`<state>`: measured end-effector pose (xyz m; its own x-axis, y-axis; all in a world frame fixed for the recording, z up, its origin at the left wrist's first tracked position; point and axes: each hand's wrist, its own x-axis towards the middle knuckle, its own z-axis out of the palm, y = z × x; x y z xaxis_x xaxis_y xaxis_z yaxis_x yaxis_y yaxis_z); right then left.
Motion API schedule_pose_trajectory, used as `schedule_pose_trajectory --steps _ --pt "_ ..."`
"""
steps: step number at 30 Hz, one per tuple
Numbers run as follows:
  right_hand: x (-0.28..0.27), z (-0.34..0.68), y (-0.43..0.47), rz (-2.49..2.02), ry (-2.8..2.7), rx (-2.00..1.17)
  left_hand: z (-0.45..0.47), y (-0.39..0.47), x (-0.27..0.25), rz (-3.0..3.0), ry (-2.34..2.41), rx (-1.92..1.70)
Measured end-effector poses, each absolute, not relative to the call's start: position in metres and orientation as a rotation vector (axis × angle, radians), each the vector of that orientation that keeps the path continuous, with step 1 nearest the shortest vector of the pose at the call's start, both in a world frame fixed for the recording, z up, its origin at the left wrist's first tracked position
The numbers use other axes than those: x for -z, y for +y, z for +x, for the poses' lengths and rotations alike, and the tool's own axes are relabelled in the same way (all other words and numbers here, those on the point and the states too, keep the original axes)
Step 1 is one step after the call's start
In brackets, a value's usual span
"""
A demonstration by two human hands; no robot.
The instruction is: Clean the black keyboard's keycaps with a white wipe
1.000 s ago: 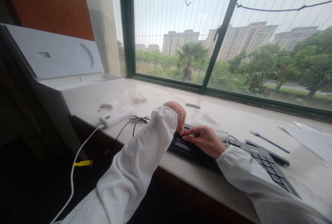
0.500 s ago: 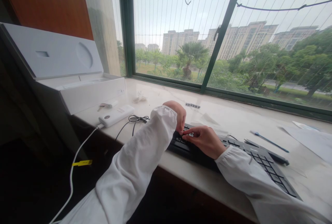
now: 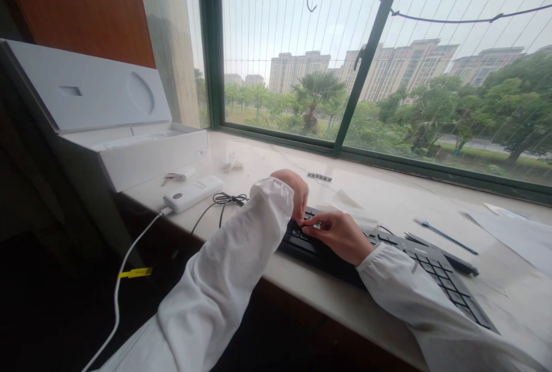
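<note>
A black keyboard (image 3: pixel 446 280) lies along the front edge of the white ledge, partly covered by my arms. Over its left end my left hand (image 3: pixel 295 194) bends down, fingertips closed together at the keys. My right hand (image 3: pixel 338 235) meets it there, thumb and forefinger pinched at the same spot. Whatever is between the fingertips is too small and hidden to make out. Several square key places show just below the fingers. White sleeves cover both forearms.
An open white box (image 3: pixel 150 156) stands at the left, near a white power bank (image 3: pixel 195 194) with a cable and a coiled black cord (image 3: pixel 233 199). Behind are a small dark strip (image 3: pixel 319 177) and clear plastic (image 3: pixel 345 199). A blue stick (image 3: pixel 448 237) and papers (image 3: pixel 515 237) lie right.
Both hands stay at the same spot on the keyboard, with only slight finger movement. The view has shifted very slightly.
</note>
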<state>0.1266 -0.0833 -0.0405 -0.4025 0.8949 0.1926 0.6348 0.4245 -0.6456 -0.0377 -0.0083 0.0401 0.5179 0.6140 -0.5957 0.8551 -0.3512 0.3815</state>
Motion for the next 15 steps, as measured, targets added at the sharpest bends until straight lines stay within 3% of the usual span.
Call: schedule_pose_trajectory --steps 15 --pt "0.0349 0.1254 -0.0887 -1.234 -2.321 -0.319 -0.0383 -0.0027 -0.0338 2.028 1.231 0.476"
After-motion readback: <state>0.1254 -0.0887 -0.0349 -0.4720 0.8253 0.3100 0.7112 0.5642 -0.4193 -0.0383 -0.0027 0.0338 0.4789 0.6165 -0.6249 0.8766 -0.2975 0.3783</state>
